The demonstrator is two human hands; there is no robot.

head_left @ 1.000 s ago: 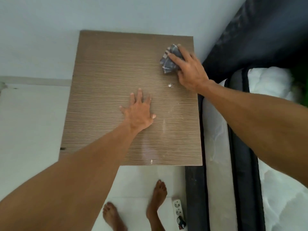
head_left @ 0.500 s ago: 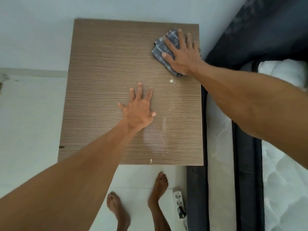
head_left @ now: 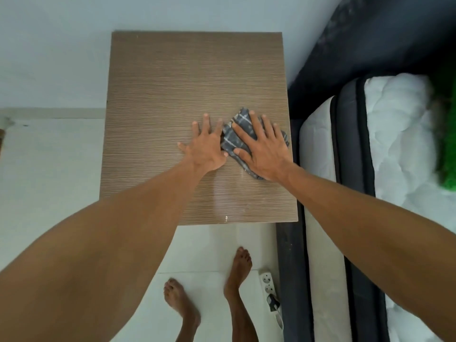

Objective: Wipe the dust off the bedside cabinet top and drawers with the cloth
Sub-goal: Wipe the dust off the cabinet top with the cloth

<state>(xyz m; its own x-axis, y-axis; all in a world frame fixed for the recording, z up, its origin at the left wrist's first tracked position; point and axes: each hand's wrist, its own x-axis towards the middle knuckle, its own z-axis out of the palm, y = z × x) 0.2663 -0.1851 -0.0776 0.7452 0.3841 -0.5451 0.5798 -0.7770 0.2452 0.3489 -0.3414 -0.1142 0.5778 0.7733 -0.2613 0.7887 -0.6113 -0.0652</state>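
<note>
The bedside cabinet's brown wood-grain top (head_left: 172, 77) fills the middle of the head view, seen from above. A grey checked cloth (head_left: 233, 138) lies on its right half. My right hand (head_left: 265, 149) presses flat on the cloth with fingers spread, covering most of it. My left hand (head_left: 206, 146) rests palm-down on the bare top just left of the cloth, fingers apart, holding nothing. A small white speck (head_left: 226, 218) sits at the front edge. The drawers are hidden below the top.
A mattress (head_left: 394, 134) on a dark bed frame (head_left: 293, 267) stands against the cabinet's right side. Pale wall lies behind. My bare feet (head_left: 237, 270) stand on white floor tiles in front, beside a white power strip (head_left: 267, 285).
My right hand has dragged the cloth from the far right corner towards me to mid-top, beside my left hand. The white speck near mid-right is gone. The left hand stayed put.
</note>
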